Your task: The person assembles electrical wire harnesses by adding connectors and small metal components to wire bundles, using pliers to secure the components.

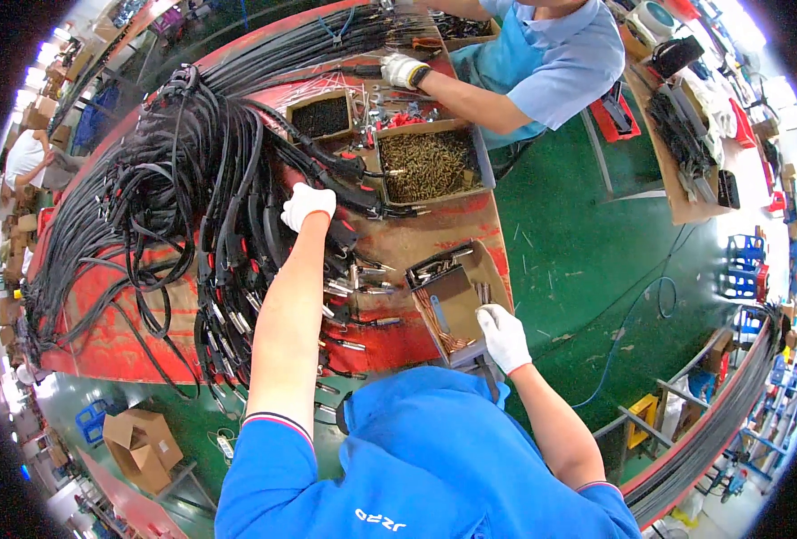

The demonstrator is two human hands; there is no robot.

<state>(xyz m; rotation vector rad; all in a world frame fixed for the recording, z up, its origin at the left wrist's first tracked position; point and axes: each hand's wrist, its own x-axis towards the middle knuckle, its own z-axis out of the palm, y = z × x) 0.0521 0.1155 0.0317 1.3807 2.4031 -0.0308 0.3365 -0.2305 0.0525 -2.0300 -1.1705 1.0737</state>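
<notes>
My left hand point(308, 206), in a white glove, reaches into a pile of black welding torches point(237, 242) with red triggers and metal necks. Its fingers are curled down among the dark handles, and what lies beneath them is hidden. In a white glove too, my right hand point(503, 338) is at the right side of a small cardboard box point(459, 310). Its fingertips are pressed together at the lower end of a few short metal tubes point(483, 293). Copper-coloured rods point(452, 341), a blue strip and dark metal parts lie in that box.
Beyond the small box stands a tray of brass fittings point(427, 166), with a box of small black parts point(320, 117) to its left. Across the red table, a co-worker's gloved hand point(405, 70) touches the cables. An open carton point(142, 449) stands at lower left.
</notes>
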